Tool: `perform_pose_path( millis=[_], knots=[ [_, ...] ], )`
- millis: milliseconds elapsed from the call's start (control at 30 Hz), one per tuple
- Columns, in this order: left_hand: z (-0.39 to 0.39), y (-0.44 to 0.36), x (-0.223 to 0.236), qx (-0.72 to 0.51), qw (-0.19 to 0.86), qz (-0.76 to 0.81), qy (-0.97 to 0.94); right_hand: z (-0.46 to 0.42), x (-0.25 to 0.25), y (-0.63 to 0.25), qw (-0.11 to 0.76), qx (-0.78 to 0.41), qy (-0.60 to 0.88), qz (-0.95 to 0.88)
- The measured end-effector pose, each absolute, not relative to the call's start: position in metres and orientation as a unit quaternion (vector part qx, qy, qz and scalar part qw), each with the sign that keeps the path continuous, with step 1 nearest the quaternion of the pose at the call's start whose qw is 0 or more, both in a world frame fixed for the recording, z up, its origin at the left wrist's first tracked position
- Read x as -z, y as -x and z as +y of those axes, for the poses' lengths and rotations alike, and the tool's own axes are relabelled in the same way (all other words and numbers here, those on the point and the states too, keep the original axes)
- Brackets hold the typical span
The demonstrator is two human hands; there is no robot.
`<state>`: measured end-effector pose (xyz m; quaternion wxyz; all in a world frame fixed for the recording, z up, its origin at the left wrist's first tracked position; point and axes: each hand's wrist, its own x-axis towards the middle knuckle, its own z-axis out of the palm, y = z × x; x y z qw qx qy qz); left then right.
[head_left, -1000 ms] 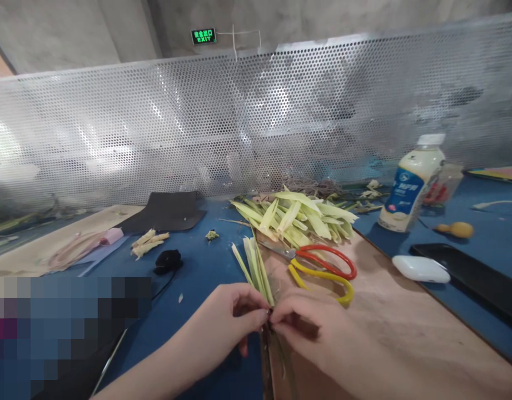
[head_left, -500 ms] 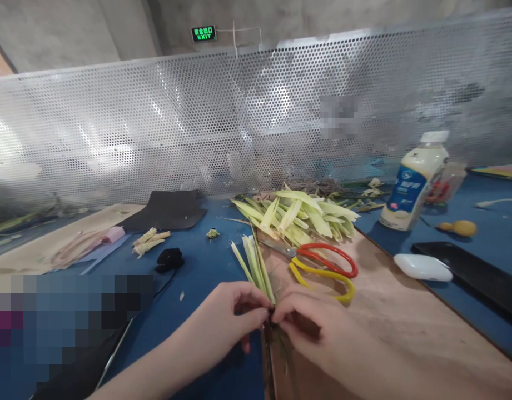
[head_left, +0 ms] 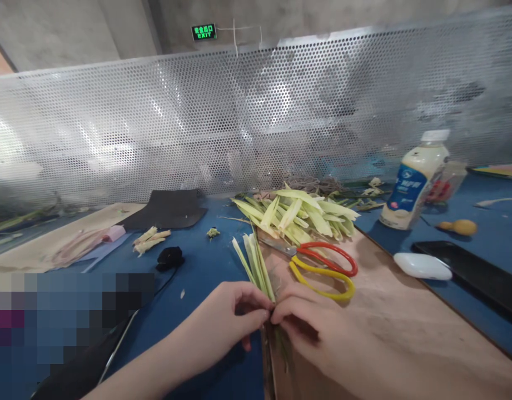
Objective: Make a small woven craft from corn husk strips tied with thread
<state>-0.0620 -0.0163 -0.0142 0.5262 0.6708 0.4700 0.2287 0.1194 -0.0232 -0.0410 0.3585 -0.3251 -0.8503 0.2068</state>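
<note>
My left hand [head_left: 239,311] and my right hand [head_left: 308,316] meet near the board's left edge, fingertips almost touching. Both are closed in a pinch around the lower end of a small bundle of pale green husk strips [head_left: 258,264]. The strips fan out away from me, and thin darker green ends hang below the fingers. My fingers hide the exact grip point. Just beyond my right hand lie scissors [head_left: 296,256] with one red and one yellow handle. A heap of broad pale green husks [head_left: 293,214] rests behind them.
The wooden board [head_left: 389,311] lies on a blue table [head_left: 189,322]. At right are a bottle [head_left: 412,183], a white case [head_left: 422,266] and a black phone [head_left: 468,278]. Husk pieces [head_left: 149,240], a black object [head_left: 170,258] and dark sheet [head_left: 168,208] lie left. A perforated metal screen [head_left: 197,122] stands behind.
Hardly anything differs. My right fingers have shifted very slightly at the bundle's lower end; both hands keep their pinch, and the objects around them stay put.
</note>
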Motion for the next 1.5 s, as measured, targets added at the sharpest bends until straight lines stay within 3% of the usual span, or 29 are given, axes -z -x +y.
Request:
perform_pose_path(
  millis=[400,733,933,1500],
  knots=[
    [-0.019,0.059,0.015,-0.214,0.502,0.483,-0.685,-0.02,0.046,-0.12,0.355,-0.21,0.347,-0.842],
    [-0.02,0.054,0.014,-0.226,0.509,0.497,-0.666,-0.023,0.044,-0.114,0.35,-0.292,0.415,-0.787],
    [-0.023,0.054,0.006,-0.207,0.455,0.514,-0.697,-0.021,0.043,-0.116,0.347,-0.315,0.416,-0.779],
    [-0.019,0.056,0.014,-0.231,0.458,0.527,-0.677,-0.019,0.043,-0.113,0.332,-0.174,0.437,-0.818]
  ],
)
